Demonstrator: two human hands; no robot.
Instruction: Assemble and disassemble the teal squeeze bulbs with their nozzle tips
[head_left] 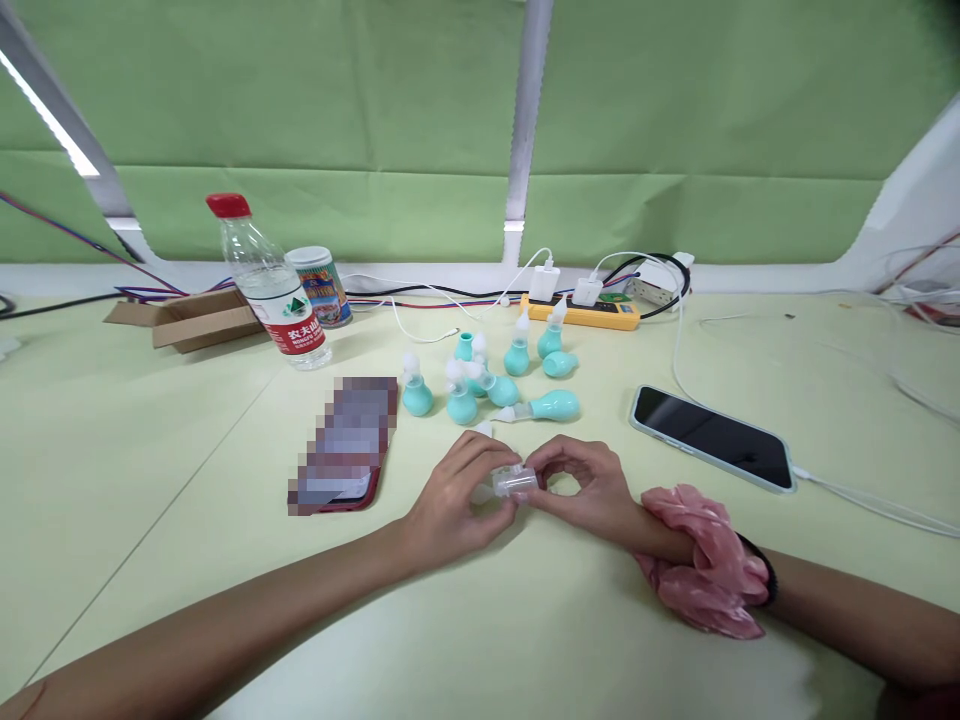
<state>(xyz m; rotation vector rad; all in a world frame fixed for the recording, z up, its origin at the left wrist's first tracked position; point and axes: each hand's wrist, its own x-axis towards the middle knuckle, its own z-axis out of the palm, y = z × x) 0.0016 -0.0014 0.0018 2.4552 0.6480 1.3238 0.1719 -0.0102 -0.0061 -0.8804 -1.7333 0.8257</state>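
Between my two hands, just above the table, is a small clear plastic tube point(515, 482). My left hand point(457, 497) pinches its left end with thumb and fingertips. At the other end, my right hand point(589, 487) grips it the same way, with a pink scrunchie point(701, 560) round the wrist. Beyond the hands sits a group of turquoise squeeze bulbs with pale tips, which look like nasal aspirators; one bulb point(555, 405) lies on its side, and another point(417, 396) stands upright. A loose turquoise bulb point(559, 364) has no tip showing. A whitish piece point(484, 429) is partly hidden behind my left fingers.
A phone with a pixelated screen point(349, 445) lies left; a charging phone point(712, 437) lies right. Farther back are a water bottle point(277, 290), a can point(324, 285), an open cardboard box point(206, 320) and a yellow power strip point(581, 313) with cables.
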